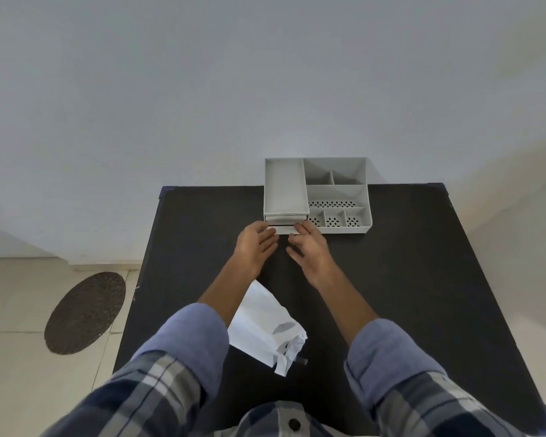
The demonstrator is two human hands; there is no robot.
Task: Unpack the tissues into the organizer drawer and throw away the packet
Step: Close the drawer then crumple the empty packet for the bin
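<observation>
A grey plastic organizer stands at the far edge of the black table. Its lower drawer sticks out a little at the front left, under a shallow top tray. My left hand touches the drawer front's left end and my right hand its right end, fingers curled on it. A white tissue packet, open and crumpled at its near end, lies on the table between my forearms. Whether tissues are in the drawer is hidden.
The organizer's right half has several open compartments, some with perforated floors. A round woven mat lies on the tiled floor left of the table. A pale wall rises behind the table.
</observation>
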